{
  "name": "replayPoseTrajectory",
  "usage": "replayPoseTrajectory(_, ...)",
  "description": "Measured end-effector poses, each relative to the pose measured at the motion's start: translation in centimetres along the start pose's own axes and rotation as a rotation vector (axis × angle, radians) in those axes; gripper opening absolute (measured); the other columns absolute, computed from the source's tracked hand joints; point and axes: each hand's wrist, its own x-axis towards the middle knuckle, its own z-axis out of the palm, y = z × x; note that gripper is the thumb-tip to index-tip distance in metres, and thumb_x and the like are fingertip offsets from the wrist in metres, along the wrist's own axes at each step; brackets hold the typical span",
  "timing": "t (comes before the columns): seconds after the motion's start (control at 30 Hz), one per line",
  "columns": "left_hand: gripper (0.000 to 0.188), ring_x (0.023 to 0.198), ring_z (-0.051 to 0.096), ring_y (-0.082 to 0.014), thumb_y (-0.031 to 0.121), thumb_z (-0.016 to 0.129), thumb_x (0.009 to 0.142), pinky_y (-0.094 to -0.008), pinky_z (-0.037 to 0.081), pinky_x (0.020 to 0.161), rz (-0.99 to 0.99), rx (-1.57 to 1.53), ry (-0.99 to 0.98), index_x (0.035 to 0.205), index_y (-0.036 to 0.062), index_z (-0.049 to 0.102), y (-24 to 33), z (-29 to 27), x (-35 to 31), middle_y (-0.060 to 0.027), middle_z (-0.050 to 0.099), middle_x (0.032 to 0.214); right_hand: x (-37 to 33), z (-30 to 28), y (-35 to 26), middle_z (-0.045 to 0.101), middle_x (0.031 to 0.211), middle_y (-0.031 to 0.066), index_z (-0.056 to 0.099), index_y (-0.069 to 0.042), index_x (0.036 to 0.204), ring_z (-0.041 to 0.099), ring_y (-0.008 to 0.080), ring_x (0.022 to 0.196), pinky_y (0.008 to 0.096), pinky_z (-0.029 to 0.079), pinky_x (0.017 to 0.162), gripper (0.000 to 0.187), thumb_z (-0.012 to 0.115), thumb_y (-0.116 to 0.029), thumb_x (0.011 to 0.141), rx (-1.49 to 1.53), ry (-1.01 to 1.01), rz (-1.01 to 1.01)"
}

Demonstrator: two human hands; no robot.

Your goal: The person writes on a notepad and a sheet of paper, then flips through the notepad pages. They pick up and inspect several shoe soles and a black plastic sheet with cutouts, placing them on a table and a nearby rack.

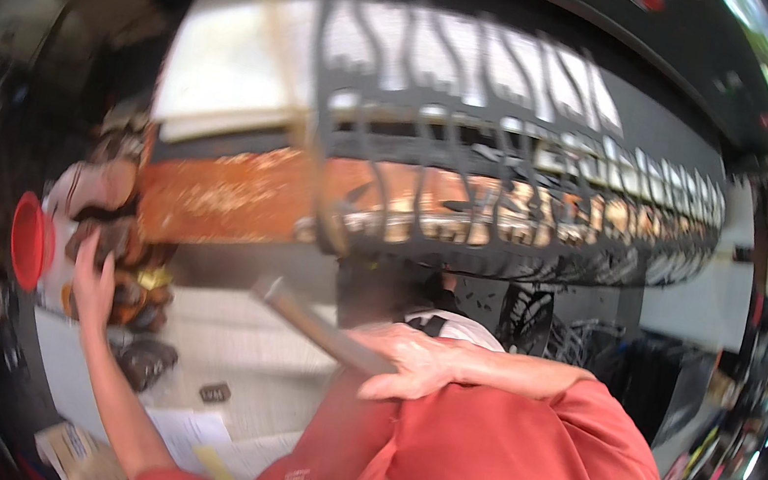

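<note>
My left hand point(91, 284) reaches out at the left, its thumb and fingers apart, against a dark brown lumpy piece point(118, 236) in a cluster of similar brown pieces. Whether the fingertips touch it is hard to tell through the blur. In front of my chest, my right hand point(413, 356) is closed on one end of a flat grey bar point(317, 322). The bar's far end points up and left over the pale tabletop point(238, 322). Motion smears it, so its exact kind does not show.
A large black panel with curved slots point(445, 95) spans the far side, above an orange-brown board point(222, 194). At the left edge stands a red round dish point(31, 240). A small dark plaque point(215, 393), papers point(187, 431) and a cardboard box point(79, 455) lie nearer me.
</note>
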Motion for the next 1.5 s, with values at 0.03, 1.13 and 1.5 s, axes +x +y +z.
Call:
replayPoseTrajectory(0.03,0.037,0.117,0.063,-0.0275,0.007,0.063,0.098,-0.0368,0.048,0.103,-0.129,-0.195,-0.004,0.134,-0.0022,0.061,1.8,-0.2,-1.0,-0.0174,0.065,0.130,-0.3,0.0,-0.1,0.060,0.130,0.0287,0.045,0.005,0.144,0.059,0.0428,0.120,0.0453,0.049,0.100,0.084,0.068,-0.053,0.089,-0.043,0.073,-0.025)
replayPoseTrajectory(1.13,0.036,0.133,0.051,-0.0284,0.008,0.067,0.096,-0.0412,0.043,0.111,0.113,-0.329,0.700,0.131,0.0007,0.065,54.0,12.9,0.1,-0.0152,0.053,0.142,-39.0,-25.7,5.3,0.065,0.115,0.0167,0.059,0.007,0.127,0.064,0.0276,0.106,0.0364,0.049,0.095,0.064,0.084,-0.032,0.082,-0.440,1.490,0.297)
replayPoseTrajectory(1.5,0.048,0.096,0.068,-0.0205,0.029,0.050,0.109,-0.0365,0.055,0.087,-0.512,-0.797,0.549,0.147,-0.0003,0.048,36.9,12.6,-1.6,-0.0160,0.070,0.113,-32.6,-38.1,4.9,0.061,0.119,0.0208,0.056,0.005,0.131,0.061,0.0369,0.110,0.0431,0.050,0.099,0.063,0.080,-0.029,0.083,-0.997,1.165,0.297)
